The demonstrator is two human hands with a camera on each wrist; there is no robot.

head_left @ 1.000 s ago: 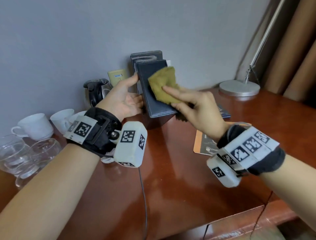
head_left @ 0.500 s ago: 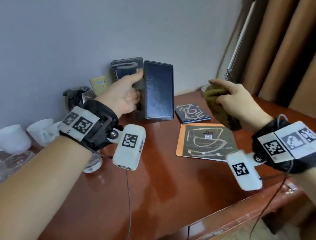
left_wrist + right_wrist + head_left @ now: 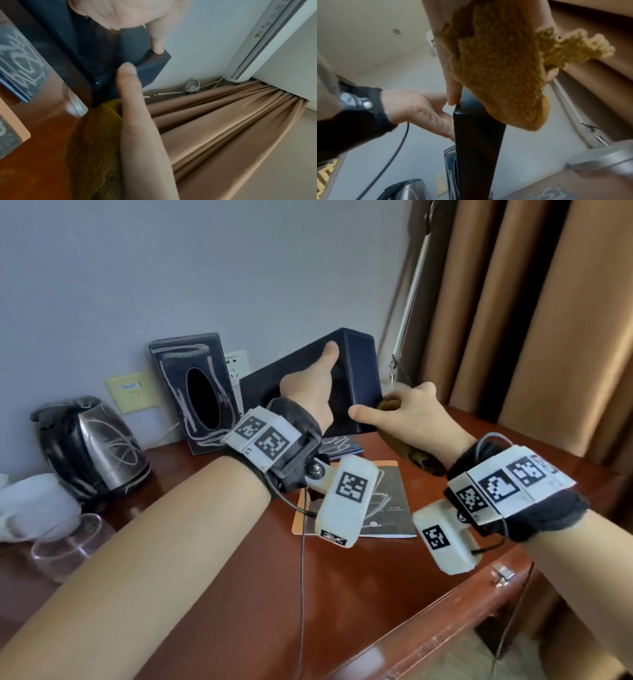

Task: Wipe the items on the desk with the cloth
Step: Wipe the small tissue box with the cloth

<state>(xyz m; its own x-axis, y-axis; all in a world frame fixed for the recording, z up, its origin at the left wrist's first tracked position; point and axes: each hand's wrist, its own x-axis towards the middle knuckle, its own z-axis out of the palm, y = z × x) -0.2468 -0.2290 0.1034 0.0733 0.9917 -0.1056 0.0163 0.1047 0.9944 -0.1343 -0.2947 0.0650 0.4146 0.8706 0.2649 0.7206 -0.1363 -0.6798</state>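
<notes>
A dark blue box (image 3: 359, 371) is tilted on its side above the back of the desk. My left hand (image 3: 308, 392) grips it from the left, thumb on its front face near the top edge. My right hand (image 3: 404, 412) holds a mustard-yellow cloth (image 3: 416, 455) bunched in its palm and pinches the box's lower right corner between thumb and fingers. In the left wrist view a finger (image 3: 157, 44) lies on the box (image 3: 147, 70), with the cloth (image 3: 94, 135) below it. The right wrist view has the cloth (image 3: 496, 67) against the narrow box (image 3: 476, 148).
A dark tissue box (image 3: 195, 392) leans on the wall, with a steel kettle (image 3: 89, 446), a glass (image 3: 68, 542) and white cups (image 3: 27, 501) to the left. Two booklets (image 3: 387, 508) lie on the desk (image 3: 239, 594). A lamp pole (image 3: 411, 302) and curtains (image 3: 513, 337) stand at the right.
The box stood upright by the wall under my left hand; now it is lifted and tipped sideways. My right hand with the cloth moved in from the right onto its corner.
</notes>
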